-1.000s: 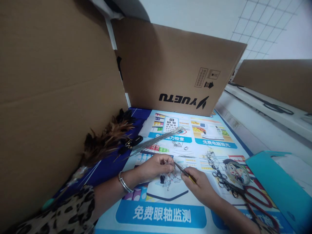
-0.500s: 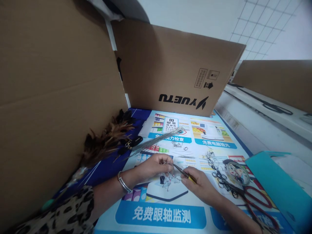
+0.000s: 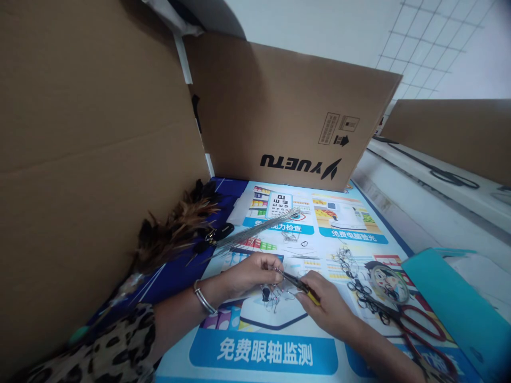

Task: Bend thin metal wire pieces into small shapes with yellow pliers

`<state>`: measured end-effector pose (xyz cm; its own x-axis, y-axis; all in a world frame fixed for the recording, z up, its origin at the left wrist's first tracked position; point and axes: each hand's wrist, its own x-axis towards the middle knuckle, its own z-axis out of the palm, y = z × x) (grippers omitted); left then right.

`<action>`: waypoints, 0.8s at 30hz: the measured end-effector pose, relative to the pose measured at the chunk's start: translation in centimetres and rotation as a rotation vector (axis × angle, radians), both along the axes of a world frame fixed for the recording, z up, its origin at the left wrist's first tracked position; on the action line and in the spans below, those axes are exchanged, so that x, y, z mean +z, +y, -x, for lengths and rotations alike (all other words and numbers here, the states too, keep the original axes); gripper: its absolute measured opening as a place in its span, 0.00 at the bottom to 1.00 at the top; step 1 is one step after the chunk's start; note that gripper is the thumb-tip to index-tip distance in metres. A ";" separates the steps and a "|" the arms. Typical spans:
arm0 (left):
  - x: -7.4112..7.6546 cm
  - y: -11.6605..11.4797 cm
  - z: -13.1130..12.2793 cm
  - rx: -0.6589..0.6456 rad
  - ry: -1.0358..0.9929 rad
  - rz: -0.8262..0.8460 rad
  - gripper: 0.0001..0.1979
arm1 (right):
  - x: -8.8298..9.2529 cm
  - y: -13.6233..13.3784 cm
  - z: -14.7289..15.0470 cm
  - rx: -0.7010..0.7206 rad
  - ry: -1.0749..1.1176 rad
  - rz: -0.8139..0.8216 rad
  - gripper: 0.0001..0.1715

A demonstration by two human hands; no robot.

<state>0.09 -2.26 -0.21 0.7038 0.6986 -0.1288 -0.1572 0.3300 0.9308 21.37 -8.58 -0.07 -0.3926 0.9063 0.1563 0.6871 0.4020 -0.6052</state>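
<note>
1. Left hand (image 3: pixel 258 274), lower centre, pinching a small metal piece (image 3: pixel 277 271), apparently to steady it.
2. Right hand (image 3: pixel 324 299), right of it, closed round pliers (image 3: pixel 298 283), tips at the pinch, presumably for control.
3. Wire bundle (image 3: pixel 257 232), mid-frame, lying nearby.

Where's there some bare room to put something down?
On the mat: up close, between the spotted sleeve and right forearm; also farther back, between the big cardboard and tangled wires. It's crowded around the scissors, the feathers and the left hand.
</note>
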 end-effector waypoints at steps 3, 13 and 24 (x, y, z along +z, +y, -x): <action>-0.1 0.0 0.0 0.001 0.012 -0.019 0.08 | -0.2 -0.1 0.1 -0.009 -0.036 -0.017 0.04; -0.4 0.0 -0.1 0.008 0.065 -0.065 0.09 | 0.6 0.0 0.0 0.042 -0.095 0.020 0.04; -0.4 0.0 0.1 -0.010 0.099 -0.080 0.08 | 0.2 -0.1 0.0 0.022 -0.147 0.022 0.07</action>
